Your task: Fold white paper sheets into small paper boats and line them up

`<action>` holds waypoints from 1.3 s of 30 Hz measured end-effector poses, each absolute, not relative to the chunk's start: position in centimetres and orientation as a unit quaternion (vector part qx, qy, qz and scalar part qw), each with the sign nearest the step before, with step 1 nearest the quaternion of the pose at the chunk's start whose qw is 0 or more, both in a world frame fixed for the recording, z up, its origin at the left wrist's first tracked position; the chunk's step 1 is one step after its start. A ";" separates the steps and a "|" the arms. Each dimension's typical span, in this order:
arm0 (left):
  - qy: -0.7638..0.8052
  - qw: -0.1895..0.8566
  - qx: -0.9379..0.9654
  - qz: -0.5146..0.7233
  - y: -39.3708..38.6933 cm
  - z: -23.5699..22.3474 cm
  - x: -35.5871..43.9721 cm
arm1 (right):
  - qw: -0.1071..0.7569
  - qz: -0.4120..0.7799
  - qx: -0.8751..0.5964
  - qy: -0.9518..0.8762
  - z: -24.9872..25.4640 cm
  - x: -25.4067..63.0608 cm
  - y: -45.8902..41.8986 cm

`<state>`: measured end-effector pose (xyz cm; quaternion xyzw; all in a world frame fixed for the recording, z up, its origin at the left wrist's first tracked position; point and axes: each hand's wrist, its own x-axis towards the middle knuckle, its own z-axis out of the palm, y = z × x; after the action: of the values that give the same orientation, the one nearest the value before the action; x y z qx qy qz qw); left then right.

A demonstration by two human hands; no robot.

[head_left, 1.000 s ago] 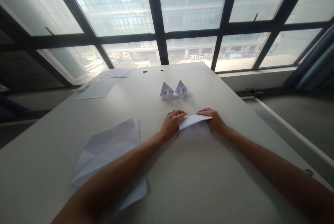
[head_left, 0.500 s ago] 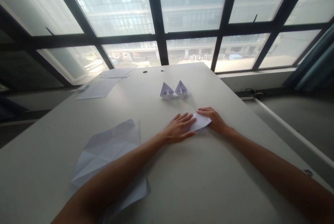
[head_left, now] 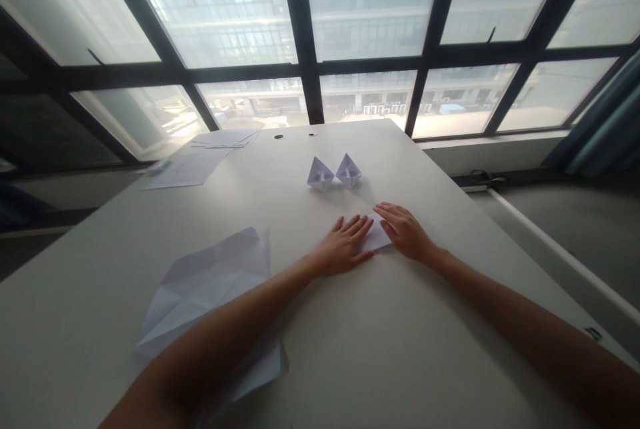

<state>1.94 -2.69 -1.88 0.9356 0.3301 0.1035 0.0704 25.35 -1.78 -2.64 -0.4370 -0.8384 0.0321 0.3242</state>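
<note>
A small folded piece of white paper (head_left: 376, 235) lies on the white table between my two hands. My left hand (head_left: 345, 244) rests flat over its left part, fingers spread. On the right side, my right hand (head_left: 404, 230) lies over the paper's edge with its fingers stretched out, covering that end. Just beyond the hands stand two folded paper boats (head_left: 321, 175), side by side, each with a pointed peak. Beneath and beside my left forearm is a large creased sheet of paper (head_left: 210, 282), partly hidden by the arm.
Several flat white sheets (head_left: 185, 169) lie at the table's far left. Two small dark round spots, one of them a hole (head_left: 279, 137), sit near the far edge. Dark-framed windows (head_left: 370, 9) rise behind the table (head_left: 360, 362), and a white rail (head_left: 560, 252) runs along the right.
My right hand has shifted slightly left, further over the folded paper, and its fingers have straightened across it. My left hand stays pressed in nearly the same place.
</note>
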 end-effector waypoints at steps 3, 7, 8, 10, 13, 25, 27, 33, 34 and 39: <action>0.334 0.064 0.935 0.098 -2.7 -1.9 2.1 | 0.240 0.032 -0.418 -0.876 -3.0 24.2 -2.7; 0.332 0.057 0.937 0.093 -2.8 -1.9 2.2 | 0.167 0.040 -0.448 -0.877 -4.1 24.1 -2.7; 0.333 0.056 0.937 0.090 -2.8 -1.9 2.1 | 0.154 0.039 -0.457 -0.875 -4.2 24.2 -2.7; 0.336 0.053 0.937 0.081 -2.8 -1.8 2.1 | 0.128 0.042 -0.469 -0.873 -4.2 24.4 -2.6; 0.341 0.050 0.937 0.060 -2.7 -1.7 2.1 | 0.098 0.042 -0.488 -0.866 -3.9 24.4 -2.5; 0.343 0.029 0.938 0.032 -2.8 -1.3 2.0 | 0.077 0.019 -0.562 -0.823 -4.0 25.0 -1.7; 0.343 0.027 0.938 0.035 -2.8 -1.3 2.0 | 0.083 0.020 -0.567 -0.819 -4.1 25.0 -1.7; 0.368 0.017 0.928 0.057 -2.8 -1.8 2.0 | 0.101 0.005 -0.586 -0.804 -4.6 24.9 -1.7; 0.376 0.017 0.925 0.059 -2.7 -1.9 2.1 | 0.105 0.001 -0.592 -0.799 -4.6 24.9 -1.7; 0.387 0.026 0.921 0.047 -2.6 -2.0 2.1 | 0.138 -0.018 -0.587 -0.797 -4.1 24.7 -2.0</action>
<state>2.10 -2.63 -1.98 0.9206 0.3867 0.0469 0.0264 24.67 -2.04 -4.07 -0.5871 -0.7974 -0.0183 0.1380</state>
